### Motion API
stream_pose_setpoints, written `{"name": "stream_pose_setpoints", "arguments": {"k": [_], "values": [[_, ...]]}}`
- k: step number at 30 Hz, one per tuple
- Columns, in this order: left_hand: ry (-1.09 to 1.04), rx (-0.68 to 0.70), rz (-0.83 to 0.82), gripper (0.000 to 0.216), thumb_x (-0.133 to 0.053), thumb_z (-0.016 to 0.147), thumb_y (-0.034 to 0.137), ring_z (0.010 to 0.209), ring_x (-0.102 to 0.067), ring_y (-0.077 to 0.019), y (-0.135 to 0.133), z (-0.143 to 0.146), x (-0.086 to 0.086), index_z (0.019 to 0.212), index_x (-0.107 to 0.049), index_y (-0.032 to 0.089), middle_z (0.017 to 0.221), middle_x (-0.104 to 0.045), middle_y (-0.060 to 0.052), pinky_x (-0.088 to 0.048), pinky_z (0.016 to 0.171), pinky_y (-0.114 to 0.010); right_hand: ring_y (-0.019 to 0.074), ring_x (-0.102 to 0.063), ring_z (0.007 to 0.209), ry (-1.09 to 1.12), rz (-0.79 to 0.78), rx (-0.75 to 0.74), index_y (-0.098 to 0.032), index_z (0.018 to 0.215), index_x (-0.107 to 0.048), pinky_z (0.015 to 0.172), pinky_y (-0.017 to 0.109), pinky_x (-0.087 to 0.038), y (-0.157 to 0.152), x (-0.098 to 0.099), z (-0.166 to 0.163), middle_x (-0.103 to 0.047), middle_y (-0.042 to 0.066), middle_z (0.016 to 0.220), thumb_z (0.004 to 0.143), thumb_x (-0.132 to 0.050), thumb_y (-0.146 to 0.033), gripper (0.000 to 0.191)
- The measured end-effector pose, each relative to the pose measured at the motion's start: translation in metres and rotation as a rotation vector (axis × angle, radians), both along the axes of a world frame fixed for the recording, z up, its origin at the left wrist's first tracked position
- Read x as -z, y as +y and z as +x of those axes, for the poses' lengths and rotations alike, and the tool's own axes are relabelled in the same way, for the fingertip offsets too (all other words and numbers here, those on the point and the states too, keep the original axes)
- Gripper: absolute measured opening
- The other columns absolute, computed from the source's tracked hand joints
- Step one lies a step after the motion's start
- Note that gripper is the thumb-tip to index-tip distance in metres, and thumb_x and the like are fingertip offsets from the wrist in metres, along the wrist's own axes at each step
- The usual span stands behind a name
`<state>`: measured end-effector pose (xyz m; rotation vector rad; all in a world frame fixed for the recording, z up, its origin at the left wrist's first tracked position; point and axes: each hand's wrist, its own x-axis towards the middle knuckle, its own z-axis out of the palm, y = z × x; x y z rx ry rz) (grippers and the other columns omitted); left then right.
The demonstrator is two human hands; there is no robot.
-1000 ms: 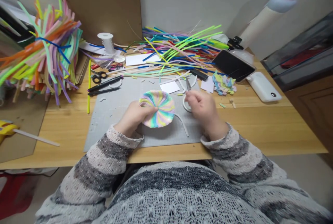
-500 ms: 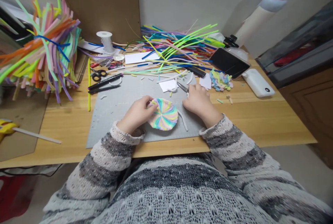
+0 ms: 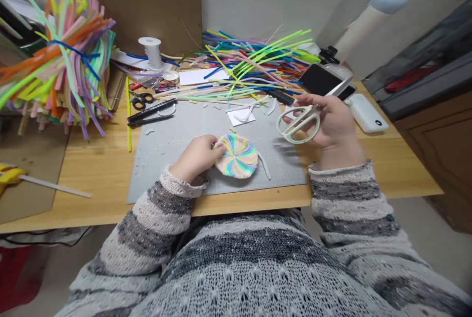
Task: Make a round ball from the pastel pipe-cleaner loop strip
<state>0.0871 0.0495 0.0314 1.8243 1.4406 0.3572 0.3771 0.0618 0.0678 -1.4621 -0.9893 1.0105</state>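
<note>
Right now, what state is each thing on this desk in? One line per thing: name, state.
White-handled scissors: in the right hand, handles exposed
Striped disc: edge gripped by the left hand
Strip bundle: tied with blue
Phone: screen dark
Spool: upright
Black-handled scissors: lying down, blades unclear
Cutting mat: flat, scraps on it

Pastel-striped disc (image 3: 238,157) in left hand (image 3: 197,158); pale-handled scissors (image 3: 301,122) in right hand (image 3: 336,123).

One striped disc (image 3: 236,156) over one grey mat (image 3: 188,128); two pens (image 3: 152,110) across its far-left corner; two scissors (image 3: 303,121), one beyond that corner, one by its right edge.
</note>
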Motion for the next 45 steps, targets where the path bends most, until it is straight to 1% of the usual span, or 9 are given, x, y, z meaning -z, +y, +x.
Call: {"name": "stream_pose_setpoints", "arguments": {"k": [2,5,11,14,19,24,28,33,45], "values": [[0.017,0.013,0.008,0.022,-0.054,0.083,0.036,0.042,-0.051,-0.0168,-0.002,0.004,0.000,0.070,-0.060,0.019,0.051,-0.058,-0.001,-0.033,0.050,-0.030,0.0177,-0.062,0.065,0.108,0.004,-0.080,-0.023,0.071,-0.050,0.062,0.039,-0.053,-0.010,-0.008,-0.015,-0.062,0.006,0.083,0.089,-0.049,-0.041,0.026],[0.038,0.016,0.111,0.024,-0.055,0.083,0.034,0.046,-0.050,-0.0159,-0.004,0.012,0.003,0.063,-0.054,0.020,0.051,-0.056,-0.001,-0.030,0.053,-0.029,0.0154,-0.061,0.056,0.114,0.146,-0.171,-0.023,0.069,-0.047,0.054,0.035,-0.051,-0.028,-0.010,-0.055,-0.062,0.004,0.082,0.088,-0.048,-0.063,0.045],[0.059,-0.001,0.154,0.027,-0.053,0.083,0.036,0.054,-0.049,-0.0175,-0.003,0.016,0.010,0.062,-0.054,0.020,0.054,-0.055,-0.002,-0.027,0.055,-0.029,0.0161,-0.059,0.055,-0.239,0.251,-0.402,-0.021,0.069,-0.057,0.058,0.031,-0.049,-0.039,0.009,-0.114,-0.058,0.001,0.056,0.087,-0.048,-0.069,0.052],[0.063,0.003,0.152,0.027,-0.052,0.083,0.036,0.054,-0.047,-0.0168,-0.002,0.016,0.011,0.062,-0.053,0.020,0.054,-0.053,-0.002,-0.025,0.055,-0.029,0.0166,-0.058,0.060,-0.411,0.307,-0.430,-0.020,0.065,-0.057,0.063,0.032,-0.047,-0.036,0.008,-0.116,-0.057,0.002,0.055,0.092,-0.043,-0.065,0.053],[0.063,0.014,0.152,0.025,-0.054,0.083,0.035,0.056,-0.048,-0.0160,-0.002,0.016,0.011,0.065,-0.056,0.018,0.060,-0.057,-0.002,-0.025,0.055,-0.028,0.0157,-0.057,0.063,-0.433,0.419,-0.312,-0.021,0.069,-0.057,0.064,0.030,-0.044,-0.040,-0.002,-0.113,-0.058,0.001,0.062,0.096,-0.043,-0.055,0.046],[0.101,0.016,0.146,0.025,-0.054,0.084,0.035,0.060,-0.051,-0.0166,-0.002,0.016,0.010,0.068,-0.059,0.017,0.065,-0.062,-0.004,-0.026,0.056,-0.028,0.0156,-0.051,0.059,-0.556,0.373,-0.429,-0.020,0.062,-0.053,0.060,0.031,-0.040,-0.038,0.000,-0.112,-0.053,0.001,0.058,0.094,-0.047,-0.053,0.046],[0.088,0.017,0.142,0.024,-0.054,0.084,0.034,0.060,-0.052,-0.0164,-0.003,0.017,0.010,0.068,-0.058,0.018,0.064,-0.061,-0.004,-0.026,0.056,-0.028,0.0161,-0.054,0.063,-0.516,0.386,-0.341,-0.020,0.069,-0.055,0.063,0.030,-0.040,-0.036,-0.003,-0.111,-0.055,0.002,0.061,0.098,-0.040,-0.050,0.044],[0.104,0.015,0.134,0.026,-0.053,0.085,0.036,0.058,-0.051,-0.0160,-0.002,0.017,0.010,0.067,-0.057,0.017,0.062,-0.060,-0.004,-0.026,0.055,-0.028,0.0157,-0.050,0.062,-0.646,0.325,-0.464,-0.020,0.062,-0.049,0.061,0.030,-0.037,-0.036,-0.002,-0.115,-0.052,0.001,0.059,0.095,-0.046,-0.046,0.042],[0.138,0.023,0.146,0.026,-0.053,0.085,0.036,0.059,-0.052,-0.0168,-0.002,0.017,0.008,0.071,-0.061,0.017,0.065,-0.063,-0.005,-0.027,0.055,-0.028,0.0152,-0.051,0.060,-0.606,0.262,-0.423,-0.019,0.066,-0.052,0.061,0.029,-0.036,-0.031,-0.012,-0.118,-0.054,0.001,0.059,0.096,-0.042,-0.039,0.037]]}}
